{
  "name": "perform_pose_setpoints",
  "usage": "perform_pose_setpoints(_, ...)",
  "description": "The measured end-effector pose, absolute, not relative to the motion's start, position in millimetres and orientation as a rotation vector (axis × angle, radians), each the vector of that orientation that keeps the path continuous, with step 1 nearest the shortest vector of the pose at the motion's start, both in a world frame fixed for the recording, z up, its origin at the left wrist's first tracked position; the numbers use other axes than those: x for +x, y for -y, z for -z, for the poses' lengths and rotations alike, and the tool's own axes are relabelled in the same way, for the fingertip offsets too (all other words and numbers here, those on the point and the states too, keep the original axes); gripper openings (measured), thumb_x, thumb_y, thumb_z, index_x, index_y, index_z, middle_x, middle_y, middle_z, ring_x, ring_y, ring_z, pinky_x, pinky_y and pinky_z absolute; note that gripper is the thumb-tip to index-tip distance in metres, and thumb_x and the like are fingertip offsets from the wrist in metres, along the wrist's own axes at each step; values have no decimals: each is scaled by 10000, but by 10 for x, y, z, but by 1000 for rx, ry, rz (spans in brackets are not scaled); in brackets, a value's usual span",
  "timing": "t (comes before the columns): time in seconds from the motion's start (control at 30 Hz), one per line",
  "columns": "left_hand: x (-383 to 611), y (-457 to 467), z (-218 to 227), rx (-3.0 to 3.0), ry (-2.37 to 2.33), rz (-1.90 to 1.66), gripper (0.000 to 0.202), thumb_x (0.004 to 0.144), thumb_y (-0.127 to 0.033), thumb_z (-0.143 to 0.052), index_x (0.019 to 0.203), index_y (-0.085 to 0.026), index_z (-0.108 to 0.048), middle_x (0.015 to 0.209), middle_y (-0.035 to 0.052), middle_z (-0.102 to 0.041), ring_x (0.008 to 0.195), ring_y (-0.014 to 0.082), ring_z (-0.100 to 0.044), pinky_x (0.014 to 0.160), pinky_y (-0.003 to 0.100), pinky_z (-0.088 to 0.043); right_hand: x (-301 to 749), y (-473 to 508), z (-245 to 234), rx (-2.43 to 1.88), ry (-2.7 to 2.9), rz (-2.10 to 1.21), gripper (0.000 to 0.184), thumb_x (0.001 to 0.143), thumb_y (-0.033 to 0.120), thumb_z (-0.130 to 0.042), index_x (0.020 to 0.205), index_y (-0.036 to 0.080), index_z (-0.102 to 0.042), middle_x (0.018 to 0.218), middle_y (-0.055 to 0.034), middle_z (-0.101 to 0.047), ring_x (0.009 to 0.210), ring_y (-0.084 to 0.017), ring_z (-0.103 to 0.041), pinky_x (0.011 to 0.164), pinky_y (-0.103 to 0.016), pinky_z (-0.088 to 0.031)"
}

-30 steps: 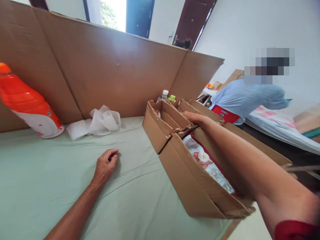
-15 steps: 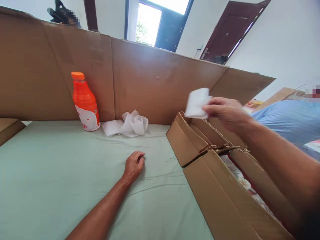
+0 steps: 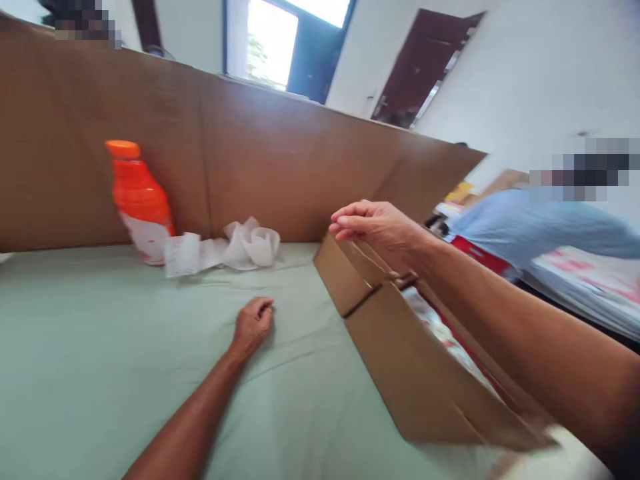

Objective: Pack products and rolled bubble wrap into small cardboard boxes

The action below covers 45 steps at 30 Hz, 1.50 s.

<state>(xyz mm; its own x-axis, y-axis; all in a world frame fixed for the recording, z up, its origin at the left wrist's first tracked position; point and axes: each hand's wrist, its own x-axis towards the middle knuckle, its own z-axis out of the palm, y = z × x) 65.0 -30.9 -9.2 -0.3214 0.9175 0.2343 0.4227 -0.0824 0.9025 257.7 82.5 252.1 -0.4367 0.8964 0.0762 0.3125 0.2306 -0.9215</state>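
My left hand [image 3: 251, 327] rests on the green cloth [image 3: 100, 360] with its fingers curled under and nothing in it. My right hand [image 3: 375, 227] hovers above the far end of the open cardboard boxes [image 3: 415, 373]; its fingers are stretched out to the left and hold nothing. A heap of white foam wrap [image 3: 245, 245] lies by the cardboard wall. One more white piece [image 3: 183, 255] lies in front of the orange bottle [image 3: 137, 197]. Printed packets [image 3: 440, 330] show inside the nearer box.
A tall cardboard wall [image 3: 280, 173] closes the back of the surface. At the right a person in a blue shirt [image 3: 530, 223] bends over another table with colourful items. A window and dark doors are behind.
My right hand held a white foam piece half a second ago; now it holds nothing, and a white piece lies by the bottle. My left hand has stayed put.
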Motion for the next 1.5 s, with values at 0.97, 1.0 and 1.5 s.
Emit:
perform_pose_setpoints(0.97,680,460,34,1277,-2054,-1148,261,649,-478,-583,849,-387,-723,796,-140,-769,1032,304,-724,1028,515,-533,5924,-327,-2204,-1936,2078,-160,383,854,280,-458,1027,105,-752,890,-68,-756,765,-163,-644,675,-245,-455)
perform_pose_setpoints(1.0,682,462,30,1285,-2051,-1148,261,650,-471,-584,852,-384,-724,804,-141,-771,1042,303,-723,1036,514,-529,5829,-350,-2226,-1917,2106,-120,400,866,263,-444,1076,106,-746,949,-73,-762,815,-168,-656,709,-246,-462)
perform_pose_setpoints(1.5,612,432,128,1276,-2014,-1166,332,693,-450,-580,942,-291,-734,931,-35,-787,1087,306,-707,1079,486,-492,4942,-813,-2052,-2166,2596,-275,226,847,266,-667,983,120,-774,935,-154,-790,812,-263,-755,754,-317,-541)
